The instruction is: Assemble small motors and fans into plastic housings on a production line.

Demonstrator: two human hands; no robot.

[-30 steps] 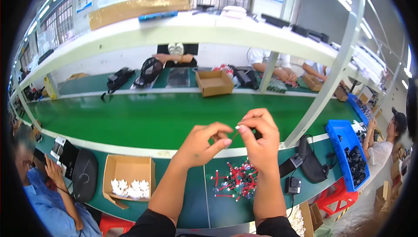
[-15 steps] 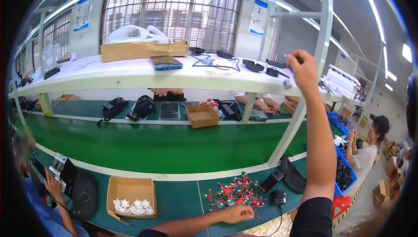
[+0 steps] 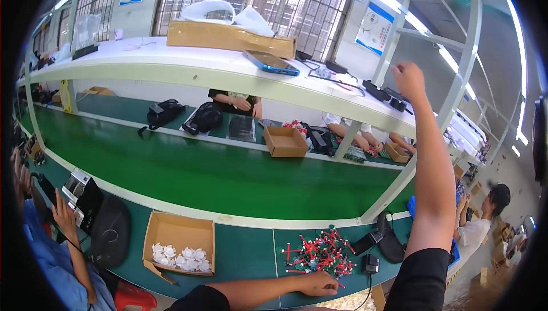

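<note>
Left hand: in the head view (the only one), the left hand (image 3: pixel 316 283) is low over the bench (image 3: pixel 245 248), fingers bent inward and narrow; I cannot tell whether something is held.
Right hand: the right hand (image 3: pixel 410 82) is raised high before the upper shelf (image 3: pixel 228 91), near its right end, fingers curled; it is blurred, so I cannot tell if it holds a thing.
Pile: the pile of red, white and green pieces (image 3: pixel 319 251) lies on the bench just beyond the left hand, which is at its near edge (contact I cannot confirm). The pieces point in many directions, so no single long axis; the left hand is clearly nearer, the right is well apart.
Carton: the carton (image 3: pixel 149 242) with white pieces (image 3: pixel 181 258) stands left of the pile.
Black block: a black block with a cord (image 3: pixel 370 263) sits just right of the pile.
Change: one second ago both hands were close together above the bench; now they are far apart, the left lower, the right higher.
</note>
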